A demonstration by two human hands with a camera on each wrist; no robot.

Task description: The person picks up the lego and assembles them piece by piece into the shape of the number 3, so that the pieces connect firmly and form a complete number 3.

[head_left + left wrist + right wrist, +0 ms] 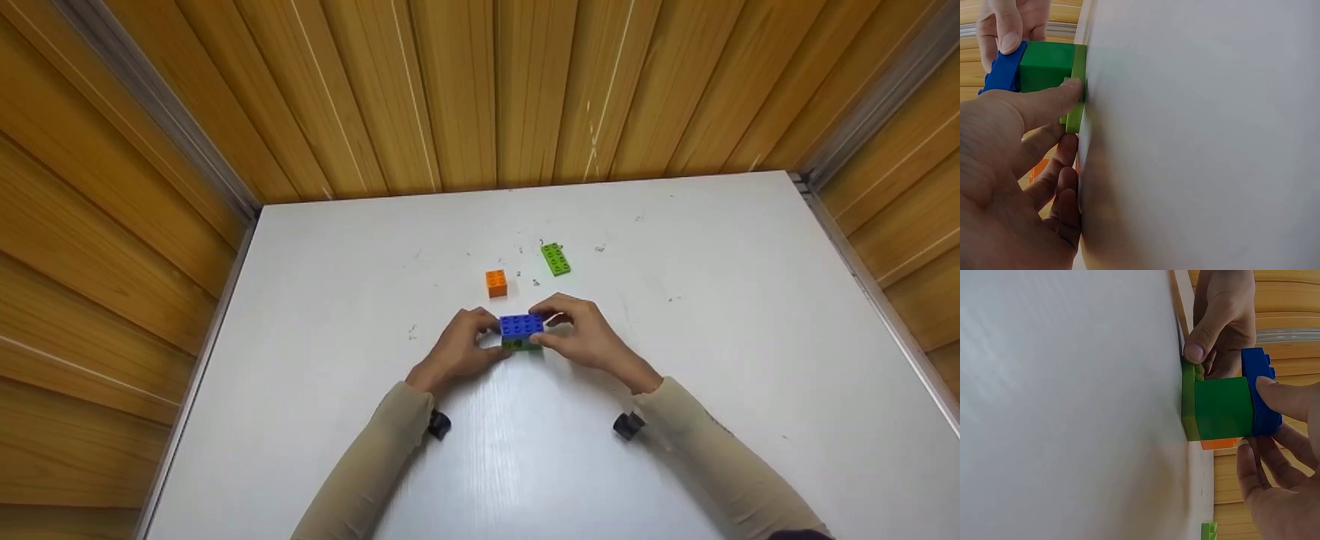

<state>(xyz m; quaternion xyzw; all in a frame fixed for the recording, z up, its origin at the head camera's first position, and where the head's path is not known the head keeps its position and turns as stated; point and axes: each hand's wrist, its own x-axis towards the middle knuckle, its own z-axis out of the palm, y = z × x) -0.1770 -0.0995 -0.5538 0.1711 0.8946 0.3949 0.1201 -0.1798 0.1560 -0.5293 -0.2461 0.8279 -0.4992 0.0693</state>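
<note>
A small stack of toy building bricks stands on the white table between both hands. At its bottom is a light green flat brick [1077, 117], with a dark green block [1224, 408] on one end of it. A blue flat brick [521, 324], studs up, lies on top of the block and looks slightly tilted in the wrist views. The left hand [463, 345] holds the light green flat brick between thumb and fingers. The blue flat brick is pinched by the right hand [581, 330], its thumb on the near side; its other fingertips are partly hidden in the head view.
Beyond the hands an orange block [496, 283] sits on the white table [337, 262]. A second light green flat brick [556, 259] lies farther back to the right. Wood-patterned panels [465, 97] rise behind the table and at both sides.
</note>
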